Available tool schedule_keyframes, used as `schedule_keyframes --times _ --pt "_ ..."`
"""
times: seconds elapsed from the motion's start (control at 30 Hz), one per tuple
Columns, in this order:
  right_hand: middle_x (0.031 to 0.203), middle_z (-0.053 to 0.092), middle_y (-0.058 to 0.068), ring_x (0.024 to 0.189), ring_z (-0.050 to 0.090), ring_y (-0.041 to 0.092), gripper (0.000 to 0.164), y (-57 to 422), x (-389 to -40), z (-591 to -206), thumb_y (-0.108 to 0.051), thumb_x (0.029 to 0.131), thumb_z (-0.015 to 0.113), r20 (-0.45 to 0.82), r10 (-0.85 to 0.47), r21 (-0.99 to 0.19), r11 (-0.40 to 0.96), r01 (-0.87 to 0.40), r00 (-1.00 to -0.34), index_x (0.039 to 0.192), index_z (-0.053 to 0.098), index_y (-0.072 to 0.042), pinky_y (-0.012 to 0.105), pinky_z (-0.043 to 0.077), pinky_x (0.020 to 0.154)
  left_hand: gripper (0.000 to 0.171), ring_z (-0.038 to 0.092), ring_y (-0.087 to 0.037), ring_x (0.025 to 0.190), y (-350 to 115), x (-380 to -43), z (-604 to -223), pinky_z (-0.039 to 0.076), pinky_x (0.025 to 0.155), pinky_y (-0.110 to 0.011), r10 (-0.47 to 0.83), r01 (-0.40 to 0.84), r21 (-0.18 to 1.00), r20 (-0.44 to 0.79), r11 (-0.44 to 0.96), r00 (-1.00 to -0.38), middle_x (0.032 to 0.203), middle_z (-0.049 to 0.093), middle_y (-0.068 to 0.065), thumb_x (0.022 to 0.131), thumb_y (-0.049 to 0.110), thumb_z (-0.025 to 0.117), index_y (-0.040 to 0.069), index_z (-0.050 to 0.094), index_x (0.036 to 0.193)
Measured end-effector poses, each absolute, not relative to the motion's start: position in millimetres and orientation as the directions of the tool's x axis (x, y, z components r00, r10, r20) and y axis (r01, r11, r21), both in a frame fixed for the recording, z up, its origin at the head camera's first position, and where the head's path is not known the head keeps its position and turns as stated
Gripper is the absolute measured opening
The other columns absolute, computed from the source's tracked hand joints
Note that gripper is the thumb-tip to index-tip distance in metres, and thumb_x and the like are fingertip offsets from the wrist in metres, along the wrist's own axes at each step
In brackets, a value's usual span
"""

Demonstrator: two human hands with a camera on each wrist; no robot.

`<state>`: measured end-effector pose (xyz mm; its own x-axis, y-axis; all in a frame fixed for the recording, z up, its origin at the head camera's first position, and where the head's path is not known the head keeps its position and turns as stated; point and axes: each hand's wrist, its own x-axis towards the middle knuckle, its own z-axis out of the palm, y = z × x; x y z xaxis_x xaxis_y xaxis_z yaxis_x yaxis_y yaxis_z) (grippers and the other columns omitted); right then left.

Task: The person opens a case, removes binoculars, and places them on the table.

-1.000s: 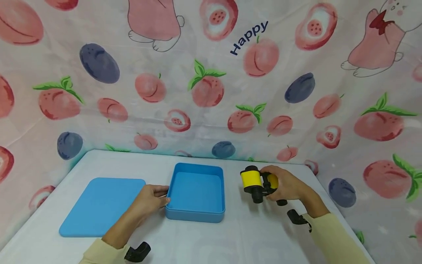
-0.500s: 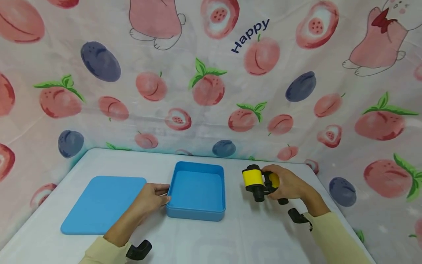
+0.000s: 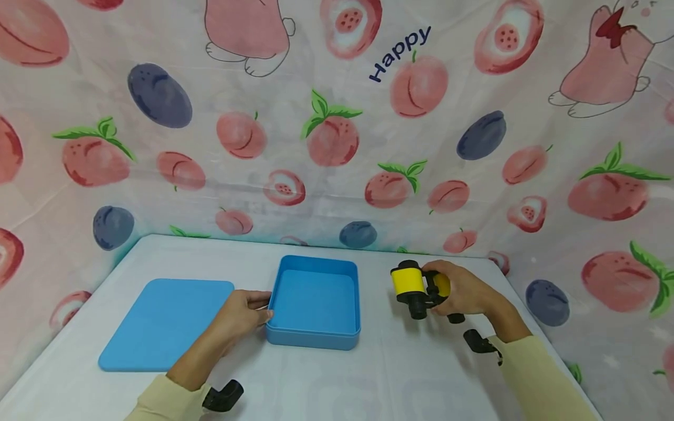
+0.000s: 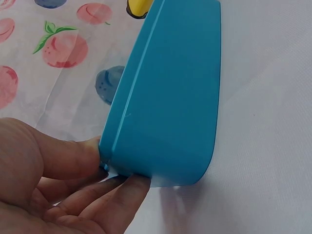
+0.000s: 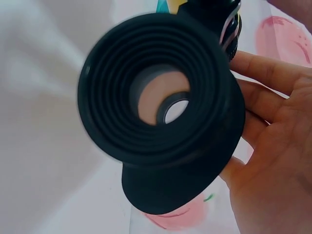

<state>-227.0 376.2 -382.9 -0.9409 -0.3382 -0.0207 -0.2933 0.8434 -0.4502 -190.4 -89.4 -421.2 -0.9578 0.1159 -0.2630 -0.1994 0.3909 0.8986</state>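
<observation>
My left hand holds the near left side of an open blue box, with the thumb at its rim. In the left wrist view, the thumb lies against the rim of the blue box and the fingertips touch its outer wall. My right hand grips yellow and black binoculars by one barrel, to the right of the box. A shadow falls on the table below them. One black eyepiece fills much of the right wrist view, the palm and fingers beside it.
A flat blue lid lies on the white table left of the box, partly behind the left forearm. A fruit-patterned cloth hangs behind the table and along its sides. Black mounts sit at both wrists.
The right hand and binoculars have shifted slightly right, away from the box. The left hand keeps its hold on the box, which has not moved on the table; the head view has tipped a little.
</observation>
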Motion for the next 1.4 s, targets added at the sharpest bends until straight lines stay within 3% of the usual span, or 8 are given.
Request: schedule_keyframes --times 1.4 --pt "0.145 0.057 0.020 0.120 0.056 0.035 0.089 395.7 -233.1 -388.5 -0.022 0.067 0.096 -0.097 -0.307 -0.423 0.874 -0.240 -0.947 0.144 0.053 -0.010 0.068 0.048 0.109 0.051 0.060 -0.047 0.134 -85.7 -194.7 -416.6 0.055 0.103 -0.053 0.130 -0.199 0.899 -0.267 0.390 -0.955 0.147 0.055 -0.035 0.101 0.002 0.063 -0.014 0.048 0.147"
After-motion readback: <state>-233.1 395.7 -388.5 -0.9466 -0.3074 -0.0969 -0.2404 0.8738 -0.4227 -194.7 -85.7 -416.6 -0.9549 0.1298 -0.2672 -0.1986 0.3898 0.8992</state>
